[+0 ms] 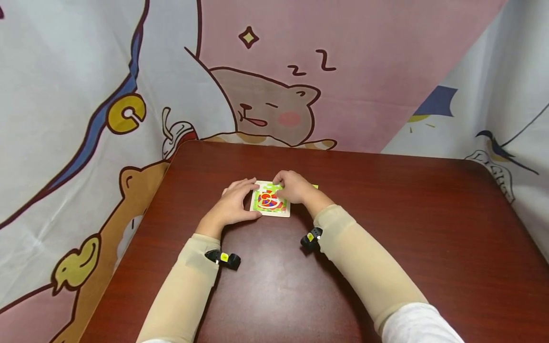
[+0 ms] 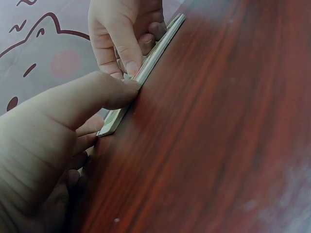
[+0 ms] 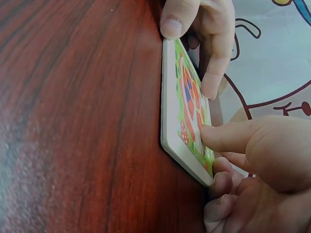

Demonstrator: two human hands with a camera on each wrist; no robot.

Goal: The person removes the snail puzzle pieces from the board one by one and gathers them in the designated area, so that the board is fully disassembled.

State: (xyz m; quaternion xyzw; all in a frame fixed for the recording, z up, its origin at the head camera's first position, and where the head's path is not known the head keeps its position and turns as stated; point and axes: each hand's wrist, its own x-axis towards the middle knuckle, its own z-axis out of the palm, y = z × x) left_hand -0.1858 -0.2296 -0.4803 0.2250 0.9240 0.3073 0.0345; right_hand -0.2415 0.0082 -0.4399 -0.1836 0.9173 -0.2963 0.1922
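A square, thin puzzle board (image 1: 269, 213) with a pale border and a red, purple and green picture lies flat on the table. My left hand (image 1: 233, 204) holds it at the left side, with the thumb at its near edge and the fingers at its far edge. From the right, my right hand (image 1: 296, 186) reaches over the board. Its thumb (image 3: 226, 138) touches the picture, while the other fingers curl close by the board's edge. I cannot tell whether a piece is pinched there. A small green bit (image 1: 316, 186) shows beyond the right hand.
The dark red-brown wooden table (image 1: 407, 228) stretches out on both sides of the board and toward me. Behind its far edge hangs a cloth (image 1: 364, 85) with cartoon animals. Each forearm wears a beige sleeve, with a black strap (image 1: 223, 258) at the wrist.
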